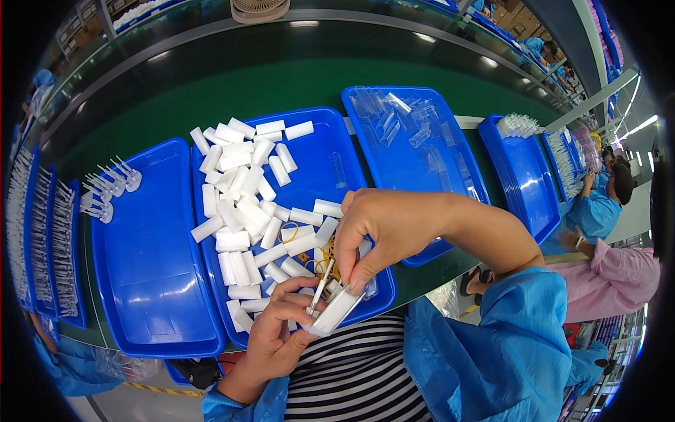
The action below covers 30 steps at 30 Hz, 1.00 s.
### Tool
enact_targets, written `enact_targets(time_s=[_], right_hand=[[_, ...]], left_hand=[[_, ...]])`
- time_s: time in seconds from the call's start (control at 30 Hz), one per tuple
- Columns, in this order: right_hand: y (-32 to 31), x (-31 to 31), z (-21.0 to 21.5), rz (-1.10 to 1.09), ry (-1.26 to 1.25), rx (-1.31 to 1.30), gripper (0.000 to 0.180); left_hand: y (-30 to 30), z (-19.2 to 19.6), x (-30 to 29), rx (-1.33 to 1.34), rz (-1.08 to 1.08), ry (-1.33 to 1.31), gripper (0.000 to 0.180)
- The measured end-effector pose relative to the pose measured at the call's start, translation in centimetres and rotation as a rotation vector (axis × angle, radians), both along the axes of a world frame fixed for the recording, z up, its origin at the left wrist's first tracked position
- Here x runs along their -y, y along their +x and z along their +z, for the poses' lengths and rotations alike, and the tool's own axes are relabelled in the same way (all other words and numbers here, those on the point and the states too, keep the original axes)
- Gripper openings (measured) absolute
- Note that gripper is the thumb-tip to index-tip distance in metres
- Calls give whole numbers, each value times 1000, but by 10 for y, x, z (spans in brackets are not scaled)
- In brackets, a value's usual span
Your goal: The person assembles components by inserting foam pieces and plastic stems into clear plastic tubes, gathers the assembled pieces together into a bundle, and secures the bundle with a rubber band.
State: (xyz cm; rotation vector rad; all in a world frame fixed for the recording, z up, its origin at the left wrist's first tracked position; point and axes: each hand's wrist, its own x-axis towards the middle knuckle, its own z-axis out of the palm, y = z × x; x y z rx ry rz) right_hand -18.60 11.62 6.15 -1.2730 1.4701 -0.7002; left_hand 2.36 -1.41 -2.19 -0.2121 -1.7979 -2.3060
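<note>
Both of my hands meet over the front of a blue tray point(344, 141). My left hand point(278, 341) is closed around the lower end of a white block point(335, 309), which has clear, shiny edges like a plastic sleeve. A thin white stick point(321, 285) slants alongside the block by my left fingers; its exact grip is hard to make out. From above, my right hand point(369, 235) pinches the block's upper end between thumb and fingers. Loose white blocks point(246, 179) are heaped in the tray, with yellow rubber bands point(299, 258) close to my hands.
A blue tray point(148, 281) at left holds several white stemmed pieces point(112, 184) at its back. Clear plastic sleeves point(390, 123) lie in the right-hand tray point(457, 190). Stacked blue trays point(517, 176) stand farther right. People work nearby at right; a fan point(260, 8) sits across the green belt.
</note>
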Motion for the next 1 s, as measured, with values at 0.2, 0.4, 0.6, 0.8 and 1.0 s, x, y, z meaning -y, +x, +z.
enact_targets(time_s=[0.2, 0.4, 0.6, 0.8, 1.0], right_hand=[[2, 0, 0, 1, 9, -34, 14], [3, 1, 0, -4, 10, -62, 12], [4, 0, 2, -10, 3, -83, 7], [5, -3, 6, -6, -93, -99, 10], [-13, 2, -5, -194, -119, -62, 20]], left_hand=[[1, -1, 1, -7, 8, -35, 20], [1, -3, 1, -9, 15, -38, 21], [0, -2, 1, -9, 28, -63, 21], [2, -1, 3, -39, 22, -59, 20], [5, 8, 10, -149, 164, -360, 22]])
